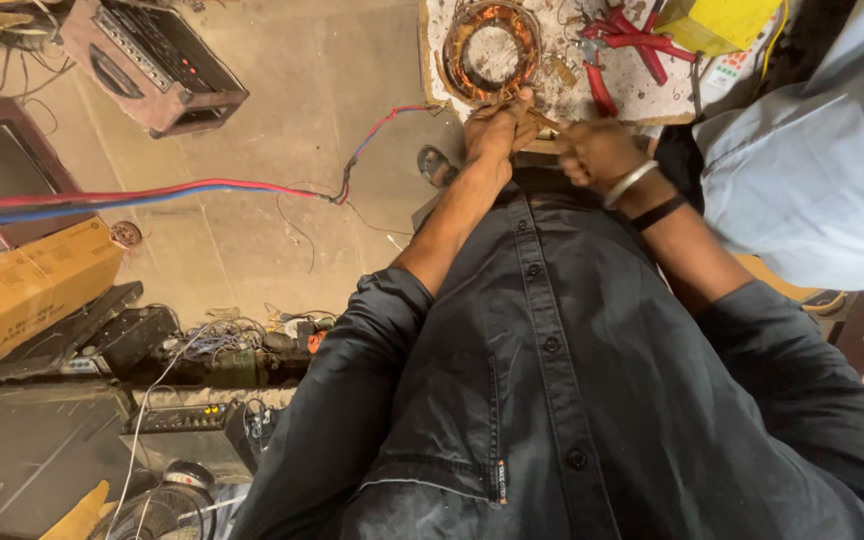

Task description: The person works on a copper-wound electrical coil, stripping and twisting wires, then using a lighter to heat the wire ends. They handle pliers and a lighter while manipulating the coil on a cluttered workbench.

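A round stator with copper windings (492, 45) lies on a littered white work board (562, 95) at the top. My left hand (497, 128) is closed at the stator's lower edge and pinches copper wire strands (542, 120) that come off the coil. Just to its right, my right hand (592, 152) is a fist closed on the same strands; its wrist wears a silver bangle and a black band. Both forearms reach out from my dark shirt (552, 380).
Red-handled pliers (632, 40) and a yellow box (717, 20) lie on the board. Another person's light blue sleeve (812, 150) is at the right. Red and blue cables (152, 195) cross the floor; a cardboard box (22, 290) and old electronics (152, 60) sit left.
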